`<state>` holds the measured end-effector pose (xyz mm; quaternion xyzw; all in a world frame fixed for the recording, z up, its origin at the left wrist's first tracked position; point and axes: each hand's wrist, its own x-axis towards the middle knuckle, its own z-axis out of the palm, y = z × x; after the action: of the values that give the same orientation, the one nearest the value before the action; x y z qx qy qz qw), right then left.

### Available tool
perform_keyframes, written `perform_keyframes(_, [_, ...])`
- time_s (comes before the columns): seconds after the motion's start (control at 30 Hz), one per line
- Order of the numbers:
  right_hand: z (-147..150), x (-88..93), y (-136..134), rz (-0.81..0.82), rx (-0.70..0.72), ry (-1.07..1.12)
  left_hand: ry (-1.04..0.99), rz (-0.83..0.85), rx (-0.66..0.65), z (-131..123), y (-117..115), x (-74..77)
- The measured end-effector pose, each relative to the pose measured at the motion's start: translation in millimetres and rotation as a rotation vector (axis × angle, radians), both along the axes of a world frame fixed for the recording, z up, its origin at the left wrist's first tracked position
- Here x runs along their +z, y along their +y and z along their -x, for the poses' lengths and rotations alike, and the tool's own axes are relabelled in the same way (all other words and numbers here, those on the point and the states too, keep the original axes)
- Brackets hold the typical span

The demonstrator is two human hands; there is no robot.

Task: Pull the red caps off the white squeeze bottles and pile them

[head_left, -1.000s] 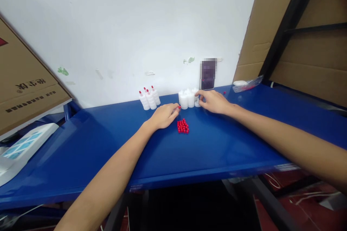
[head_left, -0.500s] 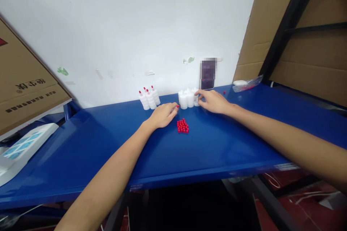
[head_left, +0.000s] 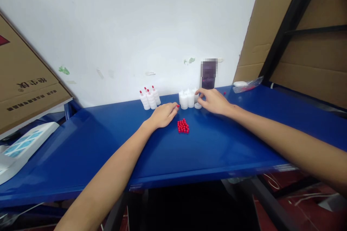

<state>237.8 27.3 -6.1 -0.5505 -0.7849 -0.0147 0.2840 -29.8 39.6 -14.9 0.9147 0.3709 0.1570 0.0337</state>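
My left hand (head_left: pixel 163 115) rests on the blue table (head_left: pixel 108 144), fingers curled, pinching a small red cap (head_left: pixel 178 106) at its fingertips. Just in front of it lies a tight cluster of red caps (head_left: pixel 183 126). My right hand (head_left: pixel 214 101) reaches to a group of uncapped white bottles (head_left: pixel 187 98) near the wall, its fingers closed on the rightmost bottle. To the left stands a group of white bottles with red caps (head_left: pixel 149 98).
A dark phone (head_left: pixel 208 75) leans on the white wall behind the bottles. A clear plastic bag (head_left: pixel 248 84) lies at the back right. A cardboard box (head_left: pixel 24 83) and a white device (head_left: pixel 20 148) sit at the left. A black shelf frame (head_left: pixel 290 21) rises at the right.
Both hands stay almost where they were. My right hand's fingers have shifted slightly at the uncapped bottles; the left still pinches the red cap.
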Motion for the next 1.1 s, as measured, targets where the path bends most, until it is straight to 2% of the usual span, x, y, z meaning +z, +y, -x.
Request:
perform_keyframes(0.27, [-4,-3.6,6,0.054,0.022,0.029,0.005,0.002,0.0,-1,-1,0.8])
perform_keyframes(0.67, [-14,-12.2,16,0.153,-0.016,-0.074,0.013,0.004,0.006,-1,-1,1.2])
perform_keyframes(0.83, [-12,-6.7,13,0.207,-0.062,-0.086,0.011,0.002,0.011,-1,-1,0.7])
perform_keyframes(1.1, [-7,-2.1,8,0.293,-0.057,-0.167,0.018,-0.007,0.012,-1,-1,0.9])
